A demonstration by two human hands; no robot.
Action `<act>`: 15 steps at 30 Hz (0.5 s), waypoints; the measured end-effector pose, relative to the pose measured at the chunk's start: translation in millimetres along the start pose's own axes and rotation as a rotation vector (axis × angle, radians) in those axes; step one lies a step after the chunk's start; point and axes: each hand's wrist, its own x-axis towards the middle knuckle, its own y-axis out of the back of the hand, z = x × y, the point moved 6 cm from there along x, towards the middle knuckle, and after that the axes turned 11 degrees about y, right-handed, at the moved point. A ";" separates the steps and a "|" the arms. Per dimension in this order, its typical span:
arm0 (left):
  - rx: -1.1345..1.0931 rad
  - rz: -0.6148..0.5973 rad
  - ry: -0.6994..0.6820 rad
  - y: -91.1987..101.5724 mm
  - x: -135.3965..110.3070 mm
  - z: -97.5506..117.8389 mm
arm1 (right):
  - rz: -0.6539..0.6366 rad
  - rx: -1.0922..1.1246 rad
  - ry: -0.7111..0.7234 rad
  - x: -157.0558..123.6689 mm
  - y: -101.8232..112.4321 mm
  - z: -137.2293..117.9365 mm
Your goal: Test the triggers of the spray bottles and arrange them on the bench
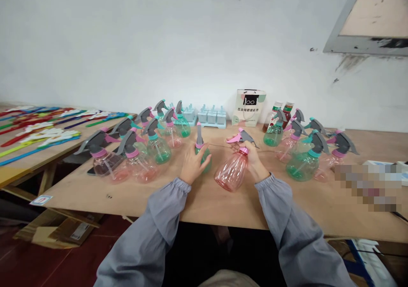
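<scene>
My right hand [256, 161] grips a clear pink spray bottle [231, 173] by its neck, just under the pink collar and grey trigger head. This bottle is tilted, its base toward me and to the left. My left hand [190, 164] is closed around the upper part of a green spray bottle [207, 161] with a pink collar and grey head, standing on the table. The hand hides part of that bottle. Several more pink and green spray bottles stand to the left, among them a green one [159, 151], and to the right, such as another green one [301, 166].
Light blue ice-pop moulds [212, 117], a printed paper bag [249, 108] and bottles with red contents [288, 112] line the back of the wooden table [153, 197]. A dark flat object lies under the left bottles. Colourful strips [60, 132] cover another table at left.
</scene>
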 end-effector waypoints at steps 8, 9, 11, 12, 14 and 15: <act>0.004 0.005 0.004 0.1 -0.2 0.0 | 0.037 -0.044 0.088 0.5 5.2 -3.6; 0.006 0.005 0.003 0.0 -0.2 0.0 | 0.033 -0.043 0.080 0.0 4.1 -3.3; 0.010 0.003 -0.001 -0.1 -0.1 0.1 | 0.012 -0.034 0.046 -1.3 0.5 -1.1; 0.013 0.002 -0.002 -0.2 -0.1 0.0 | -0.001 -0.028 0.034 -1.9 -1.6 -0.1; 0.020 0.000 0.000 -0.5 0.0 -0.3 | -0.024 -0.021 0.035 -2.5 -4.6 0.1; 0.023 -0.002 0.003 -0.7 0.0 -0.5 | -0.028 -0.021 0.046 -2.6 -5.2 -0.7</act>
